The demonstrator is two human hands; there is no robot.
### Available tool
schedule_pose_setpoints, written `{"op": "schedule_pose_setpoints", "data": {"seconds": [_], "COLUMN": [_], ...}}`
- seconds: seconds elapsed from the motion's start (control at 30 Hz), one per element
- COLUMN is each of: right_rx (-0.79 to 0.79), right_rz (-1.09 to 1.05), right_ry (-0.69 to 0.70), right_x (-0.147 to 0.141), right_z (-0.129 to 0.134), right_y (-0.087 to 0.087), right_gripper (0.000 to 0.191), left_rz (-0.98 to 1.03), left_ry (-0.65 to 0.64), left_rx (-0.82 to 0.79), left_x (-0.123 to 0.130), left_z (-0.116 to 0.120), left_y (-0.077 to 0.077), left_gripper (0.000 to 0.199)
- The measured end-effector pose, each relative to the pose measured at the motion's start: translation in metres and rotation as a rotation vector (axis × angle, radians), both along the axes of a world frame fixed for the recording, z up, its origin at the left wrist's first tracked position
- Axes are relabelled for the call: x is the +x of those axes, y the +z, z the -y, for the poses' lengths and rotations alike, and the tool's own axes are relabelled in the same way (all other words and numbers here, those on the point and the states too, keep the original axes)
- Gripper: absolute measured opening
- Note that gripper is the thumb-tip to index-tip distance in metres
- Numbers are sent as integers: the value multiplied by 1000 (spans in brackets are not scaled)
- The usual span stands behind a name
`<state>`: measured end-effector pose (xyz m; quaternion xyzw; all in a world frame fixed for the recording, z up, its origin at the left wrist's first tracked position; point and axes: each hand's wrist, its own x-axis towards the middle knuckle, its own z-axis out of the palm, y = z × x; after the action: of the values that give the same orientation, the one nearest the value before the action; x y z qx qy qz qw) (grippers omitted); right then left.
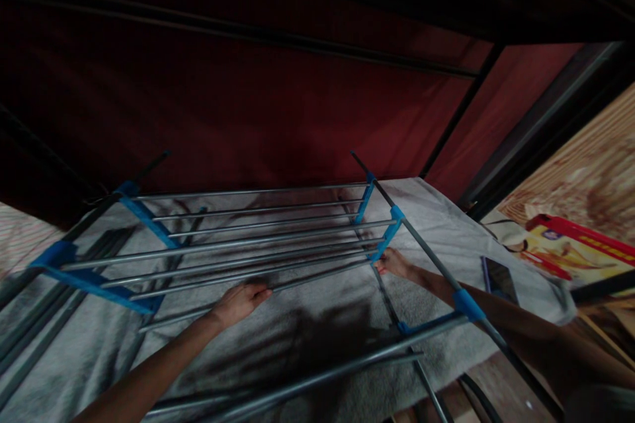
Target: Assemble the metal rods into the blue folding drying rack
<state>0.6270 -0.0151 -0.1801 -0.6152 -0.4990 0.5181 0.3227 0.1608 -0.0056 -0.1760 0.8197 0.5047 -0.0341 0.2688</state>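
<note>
A rack of grey metal tubes with blue plastic connectors stands on a light grey cloth. Around one loose-ended metal tube, my left hand is closed near its middle. The tube's left end hangs free below the left blue connector. Its right end meets the right blue connector, where my right hand grips with fingers partly hidden behind the plastic. Several crossbars run between the connectors above my left hand. A nearer blue connector joins a front crossbar to an upright.
Loose tubes lie on the cloth at left. A phone rests on the right, beside a red and yellow box. A dark frame with a red fabric panel rises behind the rack.
</note>
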Motion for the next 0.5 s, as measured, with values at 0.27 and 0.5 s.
{"op": "schedule_pose_setpoints", "data": {"seconds": [0.27, 0.5], "right_rx": [12, 24], "right_rz": [14, 8], "right_ry": [-23, -12], "right_x": [1, -1], "right_z": [-2, -1], "right_y": [-5, -2], "right_gripper": [14, 14], "left_rz": [-21, -9], "left_ry": [2, 1], "left_rx": [-12, 75], "left_x": [2, 1], "left_z": [-1, -6], "left_y": [-4, 3], "left_gripper": [57, 62]}}
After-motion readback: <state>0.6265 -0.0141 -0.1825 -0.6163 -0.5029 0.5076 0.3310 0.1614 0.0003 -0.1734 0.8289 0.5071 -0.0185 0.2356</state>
